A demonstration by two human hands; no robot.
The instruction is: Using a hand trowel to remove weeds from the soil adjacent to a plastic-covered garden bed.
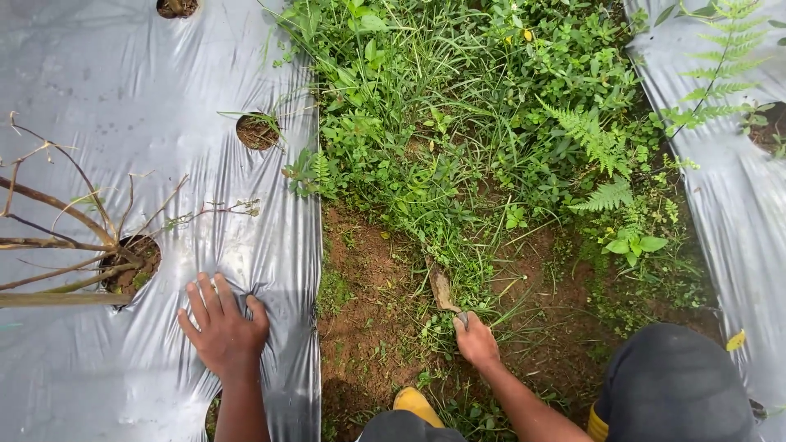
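My left hand (pixel 221 327) lies flat with fingers spread on the silver plastic mulch sheet (pixel 106 98) that covers a raised bed at the left. My right hand (pixel 476 342) is shut on the handle of a small hand tool, a muddy blade (pixel 442 290) that points up into the grass (pixel 458 106) of the furrow. The blade rests at the edge where bare brown soil (pixel 368 278) meets the weeds. My knees in dark trousers show at the bottom.
A dry, leafless plant (pixel 74 237) stands in a hole in the sheet at the left. Two more planting holes (pixel 257 131) lie further up. Ferns (pixel 606 164) grow at the right beside another silver sheet (pixel 737 205). A yellow boot tip (pixel 416 403) is below.
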